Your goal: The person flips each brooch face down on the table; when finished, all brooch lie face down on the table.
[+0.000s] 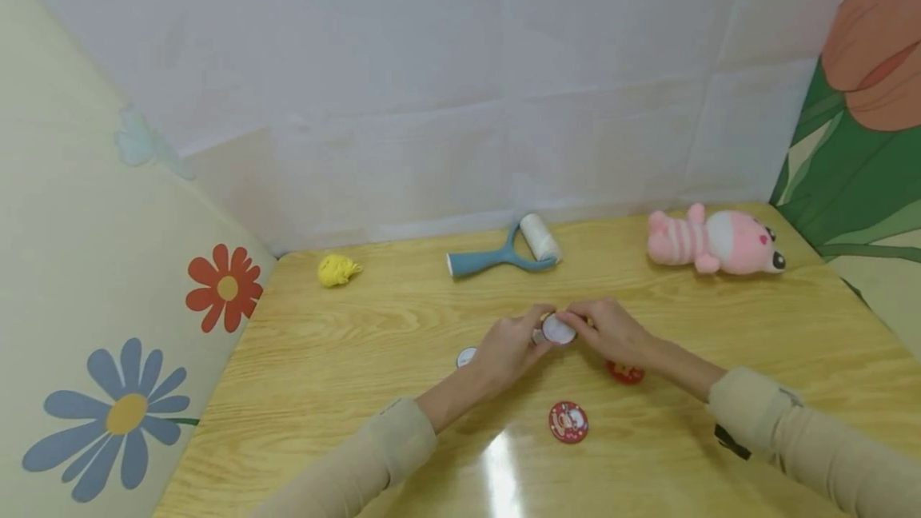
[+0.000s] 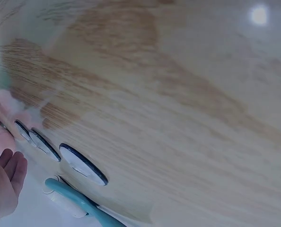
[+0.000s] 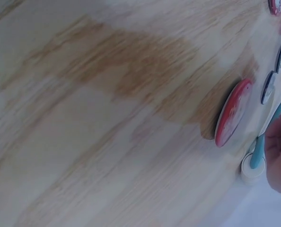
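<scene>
Both hands meet over the middle of the table at a round badge [image 1: 558,329], its white face turned up. My left hand [image 1: 504,348] holds it at the left edge, while the right hand [image 1: 610,331] pinches its upper right edge between thumb and fingers. Near the left hand lies another white-faced badge [image 1: 466,356], partly covered by that hand. A red badge [image 1: 626,374] lies under the right wrist, and a second red printed badge [image 1: 568,422] lies closer to the front. The left wrist view shows several white-faced, dark-rimmed badges [image 2: 83,164] on the table.
Along the back of the wooden table [image 1: 360,390] are a small yellow toy [image 1: 336,270], a blue-handled lint roller [image 1: 478,262] and a pink striped plush toy [image 1: 719,242]. A white cloth [image 1: 403,102] hangs behind, with flower-painted panels at both sides.
</scene>
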A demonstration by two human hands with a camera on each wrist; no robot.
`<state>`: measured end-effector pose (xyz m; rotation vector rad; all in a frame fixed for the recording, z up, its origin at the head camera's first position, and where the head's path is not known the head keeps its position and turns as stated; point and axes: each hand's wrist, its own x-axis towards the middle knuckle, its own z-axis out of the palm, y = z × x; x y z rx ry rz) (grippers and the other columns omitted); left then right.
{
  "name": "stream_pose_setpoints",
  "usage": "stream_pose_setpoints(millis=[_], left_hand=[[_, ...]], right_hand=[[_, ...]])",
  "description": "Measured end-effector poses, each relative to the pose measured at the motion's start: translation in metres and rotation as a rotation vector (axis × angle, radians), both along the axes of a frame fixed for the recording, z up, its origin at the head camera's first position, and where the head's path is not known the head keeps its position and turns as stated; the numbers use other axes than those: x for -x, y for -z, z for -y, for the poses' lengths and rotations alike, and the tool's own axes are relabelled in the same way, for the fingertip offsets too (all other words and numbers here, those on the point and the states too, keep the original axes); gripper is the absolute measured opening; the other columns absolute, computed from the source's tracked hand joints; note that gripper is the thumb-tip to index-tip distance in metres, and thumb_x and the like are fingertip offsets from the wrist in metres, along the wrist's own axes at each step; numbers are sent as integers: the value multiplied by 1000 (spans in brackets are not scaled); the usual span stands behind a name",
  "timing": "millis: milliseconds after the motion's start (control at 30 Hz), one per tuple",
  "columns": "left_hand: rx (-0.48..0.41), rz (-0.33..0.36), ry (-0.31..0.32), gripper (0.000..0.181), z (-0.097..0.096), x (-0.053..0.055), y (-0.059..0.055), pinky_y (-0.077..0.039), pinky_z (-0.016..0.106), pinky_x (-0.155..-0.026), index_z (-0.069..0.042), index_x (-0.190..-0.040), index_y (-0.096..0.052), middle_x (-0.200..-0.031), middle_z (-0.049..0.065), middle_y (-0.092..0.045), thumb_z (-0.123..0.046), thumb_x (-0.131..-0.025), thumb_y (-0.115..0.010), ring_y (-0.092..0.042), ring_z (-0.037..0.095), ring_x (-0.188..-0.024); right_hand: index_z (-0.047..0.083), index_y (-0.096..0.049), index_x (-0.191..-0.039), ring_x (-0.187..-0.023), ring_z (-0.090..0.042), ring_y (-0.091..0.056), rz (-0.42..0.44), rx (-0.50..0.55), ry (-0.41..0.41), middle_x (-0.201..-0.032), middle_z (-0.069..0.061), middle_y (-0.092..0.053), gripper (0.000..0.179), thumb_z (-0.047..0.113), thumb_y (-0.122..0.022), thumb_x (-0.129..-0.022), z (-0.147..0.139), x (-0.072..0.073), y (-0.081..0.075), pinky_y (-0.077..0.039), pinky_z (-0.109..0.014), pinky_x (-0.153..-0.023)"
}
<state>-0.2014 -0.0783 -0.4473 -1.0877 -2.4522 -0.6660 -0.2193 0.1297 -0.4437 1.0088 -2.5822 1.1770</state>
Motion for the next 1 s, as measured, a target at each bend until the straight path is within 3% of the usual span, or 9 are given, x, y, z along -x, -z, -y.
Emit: stream_pose_setpoints(millis=[200,300,467,667,767,900,1000], left_hand=[[30,-46,40,50,4,-2,0,-59,22,-69,-1,-119,-58,-96,12,-73,-25,-81,-81,-72,19,-81],[61,-53,36,48,6,-4,-2,-58,21,-70,-2,-115,-60,-97,10,-73,-29,-81,-81,-72,17,-81],[95,11,4,46,16,-11,-4,-58,21,-70,-3,-113,-64,-99,8,-73,-34,-83,-78,-71,16,-82],[106,145,-60,45,37,-23,-8,-58,24,-76,-3,-113,-65,-102,10,-72,-32,-82,-79,-70,19,-89],[119,137,-71,44,46,-30,-11,-58,24,-70,-2,-106,-66,-94,8,-71,-33,-79,-81,-69,18,-81],[142,117,-93,44,54,-40,-14,-56,25,-64,-4,-99,-65,-86,3,-65,-36,-74,-83,-63,16,-74],[169,94,-103,47,60,-45,-12,-57,34,-81,-6,-101,-66,-92,5,-67,-40,-73,-83,-65,20,-82]], right_hand=[[13,-63,-69,-53,-3,-45,125,15,11,-60,4,-57,32,15,-55,-100,5,-3,-1,-42,-20,-48],[10,-68,-76,-55,-2,-48,132,20,14,-64,4,-61,28,16,-56,-100,8,-5,-1,-44,-20,-50],[8,-70,-99,-63,-1,-53,-17,-15,2,-78,6,-66,9,13,-64,-95,13,-10,-2,-48,-21,-55],[8,-69,-110,-80,-7,-59,-207,-102,-176,-90,3,-66,25,17,-73,-88,18,-14,-3,-53,-22,-68],[6,-67,-115,-85,-11,-60,-289,-143,-257,-96,-1,-66,36,22,-76,-84,23,-17,-3,-55,-24,-73],[8,-67,-114,-86,-9,-60,-326,-169,-274,-97,1,-66,35,26,-75,-85,32,-22,-2,-54,-21,-74],[10,-68,-111,-83,-7,-59,-338,-183,-266,-95,2,-65,33,29,-75,-85,39,-24,0,-53,-19,-71]])
